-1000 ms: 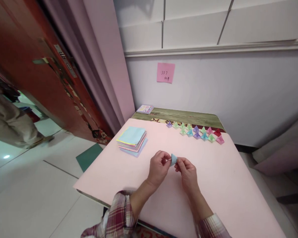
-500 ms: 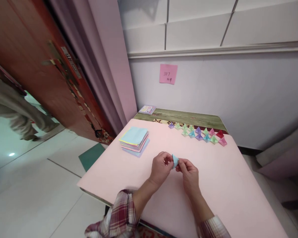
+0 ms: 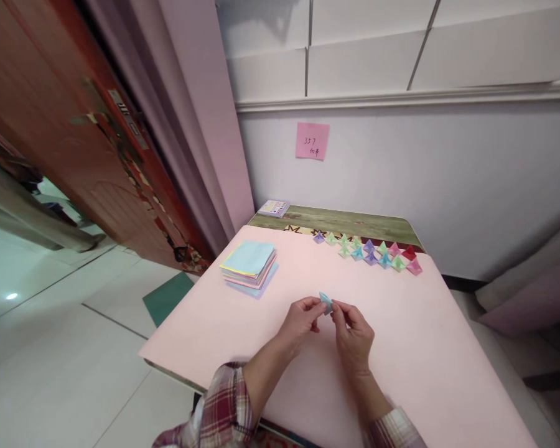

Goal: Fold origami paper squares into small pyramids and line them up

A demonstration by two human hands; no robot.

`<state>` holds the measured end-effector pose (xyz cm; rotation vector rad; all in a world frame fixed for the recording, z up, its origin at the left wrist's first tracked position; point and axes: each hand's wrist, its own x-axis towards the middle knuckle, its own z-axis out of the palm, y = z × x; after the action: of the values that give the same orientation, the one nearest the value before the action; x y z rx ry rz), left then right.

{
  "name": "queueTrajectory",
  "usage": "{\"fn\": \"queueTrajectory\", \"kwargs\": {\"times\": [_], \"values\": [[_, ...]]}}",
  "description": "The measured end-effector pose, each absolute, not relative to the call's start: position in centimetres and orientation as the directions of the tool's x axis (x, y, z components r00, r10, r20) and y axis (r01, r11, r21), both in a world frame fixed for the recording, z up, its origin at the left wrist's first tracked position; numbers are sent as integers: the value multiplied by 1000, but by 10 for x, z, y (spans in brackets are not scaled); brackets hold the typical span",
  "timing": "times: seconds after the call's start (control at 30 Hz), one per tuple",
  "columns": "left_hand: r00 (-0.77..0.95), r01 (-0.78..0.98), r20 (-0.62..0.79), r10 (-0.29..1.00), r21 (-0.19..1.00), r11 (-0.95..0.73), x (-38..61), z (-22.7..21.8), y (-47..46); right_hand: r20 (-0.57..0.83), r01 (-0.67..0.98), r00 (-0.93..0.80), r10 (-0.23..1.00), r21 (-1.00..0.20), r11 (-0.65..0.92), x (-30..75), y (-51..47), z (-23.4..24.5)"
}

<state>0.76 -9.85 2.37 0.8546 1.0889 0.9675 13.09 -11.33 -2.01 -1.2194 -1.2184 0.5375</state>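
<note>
Between my hands, above the pink-covered table (image 3: 205,336), is a small folded piece of light blue paper (image 3: 325,302). The fingers of my left hand (image 3: 301,320) pinch its left side, and those of my right hand (image 3: 354,330) pinch its right side. Fingertips cover part of the paper. To the left lies a stack of coloured square paper (image 3: 249,258), with a light blue sheet on top and a yellow edge under it. Folded paper pieces (image 3: 370,256) in purple, green, blue, pink and red stand in two rows beyond my hands.
A small pack with a printed cover (image 3: 274,208) lies at the table's far left corner. On the wall hangs a pink note (image 3: 312,141). To the left are a red-brown door (image 3: 42,81), a green sheet (image 3: 168,297) on the floor and another person's legs (image 3: 37,208).
The light blue paper is turned and shows a smaller, tilted shape. My left fingers have shifted their pinch on it. The whole view has moved slightly.
</note>
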Motion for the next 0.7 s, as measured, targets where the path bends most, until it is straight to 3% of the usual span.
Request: {"fn": "queueTrajectory", "kwargs": {"times": [0.1, 0.2, 0.3, 0.4, 0.57, 0.7], "values": [[224, -273, -342, 913, 877, 396, 4, 22, -98, 423, 241, 289, 859, -900, 362, 130, -114, -16], [279, -330, -339, 899, 845, 421, -2, 23, -97, 311, 68, 226, 923, -951, 303, 131, -113, -14], [364, -292, -334, 869, 845, 447, -10, 26, -96, 70, -228, 118, 991, -969, 96, 133, -110, -15], [431, -240, -337, 837, 852, 466, -17, 29, -95, -109, -442, -45, 993, -890, -117, 133, -108, -14], [436, -204, -329, 838, 871, 448, -22, 30, -95, -210, -481, -202, 957, -829, -284, 134, -108, -11], [452, -209, -328, 829, 865, 456, -24, 27, -94, -258, -481, -215, 942, -812, -332, 137, -107, -11]]}}
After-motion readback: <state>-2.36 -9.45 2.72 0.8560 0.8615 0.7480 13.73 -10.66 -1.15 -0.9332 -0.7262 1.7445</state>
